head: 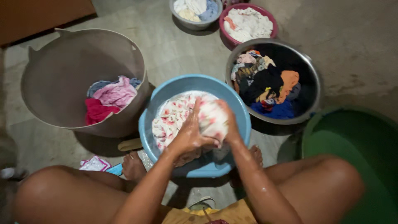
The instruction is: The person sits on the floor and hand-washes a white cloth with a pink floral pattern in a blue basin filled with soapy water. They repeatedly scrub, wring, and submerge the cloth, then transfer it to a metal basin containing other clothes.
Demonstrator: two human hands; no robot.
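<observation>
Both hands — left hand (188, 135), right hand (229, 124) — are gripping a white floral cloth (174, 118), scrubbing it in the blue basin (238, 112); a metal basin (313, 79) at two o'clock is holding unwashed dark clothes.

A white cloth (178, 118) with red flowers fills the blue basin (238, 112), pink, red and blue clothes (110, 97) sit in the grey tub (54, 83), dark, orange and blue laundry (267, 83) fills the steel bowl (315, 83).

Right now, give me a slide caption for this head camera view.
Both hands, left hand and right hand, grip a floral cloth over a blue basin.
</observation>
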